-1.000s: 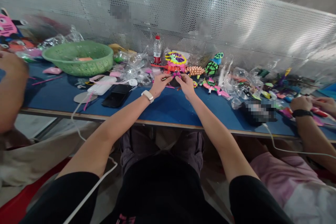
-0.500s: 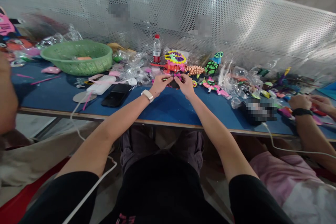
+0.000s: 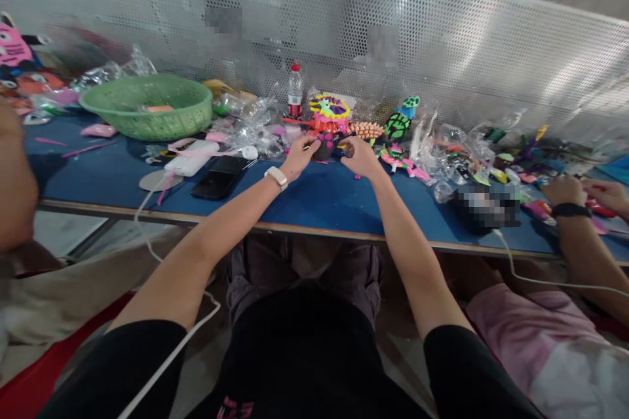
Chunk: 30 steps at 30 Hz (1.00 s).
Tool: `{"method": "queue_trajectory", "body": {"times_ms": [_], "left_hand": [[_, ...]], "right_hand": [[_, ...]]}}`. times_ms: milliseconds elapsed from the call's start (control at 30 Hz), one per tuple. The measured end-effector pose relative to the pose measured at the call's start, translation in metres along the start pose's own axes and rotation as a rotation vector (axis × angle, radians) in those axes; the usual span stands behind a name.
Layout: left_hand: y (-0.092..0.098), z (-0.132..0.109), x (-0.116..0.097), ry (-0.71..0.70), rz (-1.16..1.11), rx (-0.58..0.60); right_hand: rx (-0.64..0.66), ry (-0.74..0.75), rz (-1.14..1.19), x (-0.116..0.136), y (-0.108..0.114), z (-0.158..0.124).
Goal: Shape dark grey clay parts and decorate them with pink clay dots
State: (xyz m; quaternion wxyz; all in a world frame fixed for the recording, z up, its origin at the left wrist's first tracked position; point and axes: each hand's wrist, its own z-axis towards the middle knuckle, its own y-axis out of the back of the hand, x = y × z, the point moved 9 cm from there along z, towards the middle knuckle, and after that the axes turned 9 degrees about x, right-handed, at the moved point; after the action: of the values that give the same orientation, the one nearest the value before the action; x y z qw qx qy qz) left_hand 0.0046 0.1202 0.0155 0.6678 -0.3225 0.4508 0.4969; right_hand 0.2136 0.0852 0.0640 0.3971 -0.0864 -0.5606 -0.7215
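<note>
In the head view my left hand [image 3: 299, 158] is closed on a small dark clay figure [image 3: 323, 151] with round magenta dots, held just above the blue table [image 3: 314, 200]. My right hand [image 3: 362, 157] is to the right of the figure, apart from it, its thumb and index finger spread with nothing clearly visible between them. Under its fingertips lies a tiny pink bit [image 3: 357, 177]. Behind the hands stand a yellow-rimmed colourful clay model [image 3: 328, 107], a peach spiky model [image 3: 366, 131] and a green-and-black model [image 3: 397, 125]. A pink-and-green figure [image 3: 400, 160] lies to the right.
Left of me are a green basket [image 3: 147, 127], a white power bank [image 3: 189, 158] with a cable and a black phone [image 3: 221, 178]. A red-capped bottle [image 3: 295, 91] stands by the perforated metal panel [image 3: 314, 6]. Co-workers sit on both sides; one's hands [image 3: 565, 191] work at right.
My right hand has come away from the dark figure and moved right, its fingers parting. My left hand still holds the figure, which shows more now. The pink bit on the table is newly visible.
</note>
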Motion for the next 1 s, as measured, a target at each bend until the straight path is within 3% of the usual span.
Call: {"method": "queue_trajectory", "body": {"times_ms": [100,200,333,433,533,667,800,1000], "left_hand": [[0.003,0.001,0.014,0.082,-0.111,-0.009],[0.004,0.0,0.025,0.152,-0.186,-0.006],[0.004,-0.001,0.023,0.152,-0.206,0.005],[0.002,-0.003,0.017,0.154,-0.212,0.023],[0.001,-0.006,0.014,0.164,-0.226,0.024],[-0.005,-0.008,0.009,0.146,-0.199,0.078],[-0.007,-0.009,0.009,0.156,-0.205,0.07],[-0.013,-0.013,0.005,0.145,-0.229,0.067]], "right_hand": [[0.24,-0.096,-0.142,-0.027,0.001,-0.005],[0.456,-0.194,-0.094,-0.055,-0.011,-0.012],[0.518,-0.194,0.004,-0.064,-0.018,-0.015],[0.451,-0.228,-0.054,-0.058,-0.012,-0.014],[0.29,-0.184,-0.062,-0.039,-0.001,-0.009],[0.097,-0.062,0.185,-0.011,0.001,-0.001],[-0.076,-0.037,0.361,-0.004,-0.001,0.003],[-0.11,0.031,0.487,0.001,-0.009,0.004]]}}
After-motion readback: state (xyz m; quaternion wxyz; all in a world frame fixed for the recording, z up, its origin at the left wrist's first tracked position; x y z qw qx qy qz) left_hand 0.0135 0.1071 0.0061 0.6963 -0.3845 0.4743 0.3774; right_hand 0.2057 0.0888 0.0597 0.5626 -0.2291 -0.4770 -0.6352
